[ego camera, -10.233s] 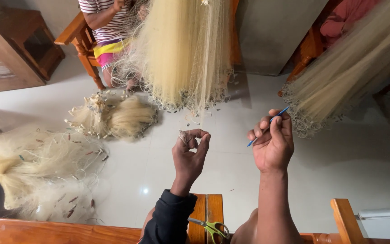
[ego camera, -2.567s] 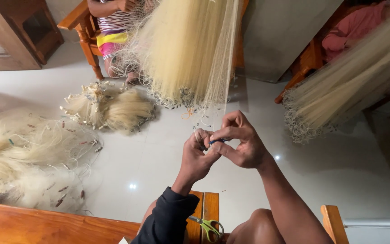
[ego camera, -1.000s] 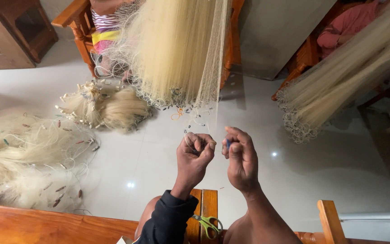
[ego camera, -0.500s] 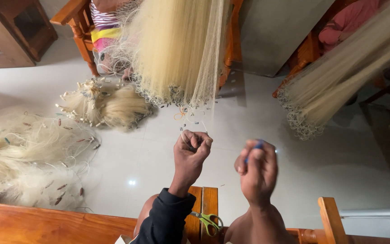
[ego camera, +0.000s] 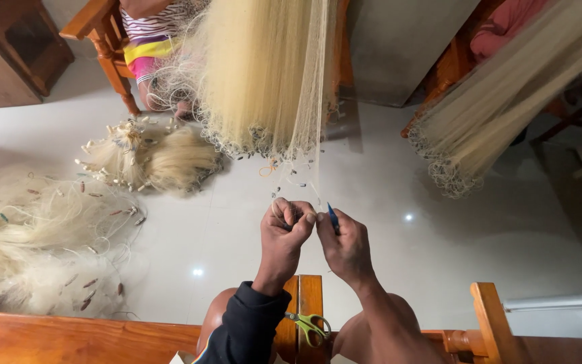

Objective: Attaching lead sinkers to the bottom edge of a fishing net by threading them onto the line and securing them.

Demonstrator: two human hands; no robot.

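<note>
Here, from the head camera: knotting the lower edge of the hanging pale net (ego camera: 271,74), judging by the grip. Left hand (ego camera: 284,236) curled tight, pinching net strands above the white floor (ego camera: 439,236). Right hand (ego camera: 346,244) closed round a blue netting needle (ego camera: 332,217), touching the left. Next, likely, needs a steady pull through the mesh.

Slim blue netting needle (ego camera: 332,217) upright between fingers, pale hanging fishing net (ego camera: 264,74) edge pinched beside it
</note>
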